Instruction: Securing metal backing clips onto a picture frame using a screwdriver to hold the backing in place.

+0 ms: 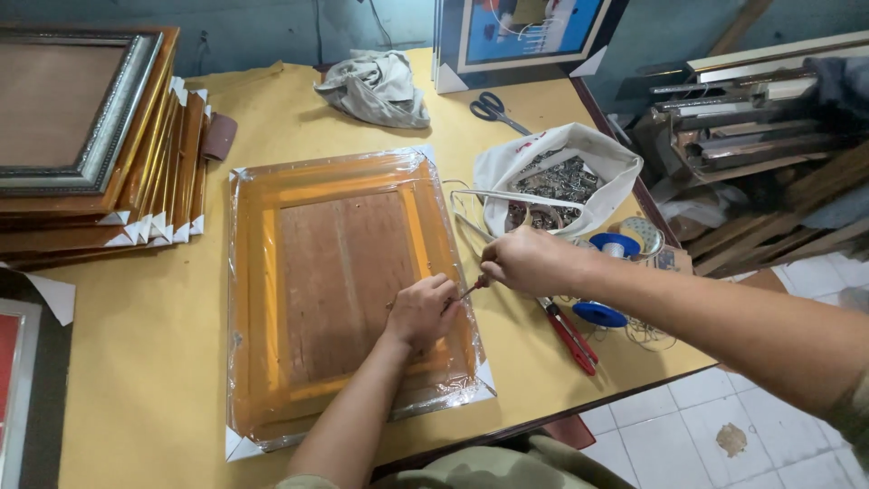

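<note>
Hands meet at the right edge of a plastic-wrapped picture frame [348, 294], which lies face-down on the yellow worktop [145, 344] with its brown backing board up. The left hand [421, 311] rests on the frame with its fingers curled, pinching something too small to tell at the frame's right rail. The right hand [527, 261] is closed around a small tool with a reddish handle [471, 290], whose tip points at the spot just beside the left fingers — the two hands are nearly touching.

Just beyond the right hand sits an open white bag [566, 177] full of small metal hardware. Under the right forearm lie red-handled pliers [570, 337], with a blue spool [599, 313] just beside them and another spool [615, 244] a little farther off. Farther past the bag lie scissors [493, 109], and a crumpled grey cloth [376, 89] rests well beyond both hands. Well to the left of the left hand stands a stack of frames [100, 154] with white corner guards — gold and silver mouldings showing at the edges.
</note>
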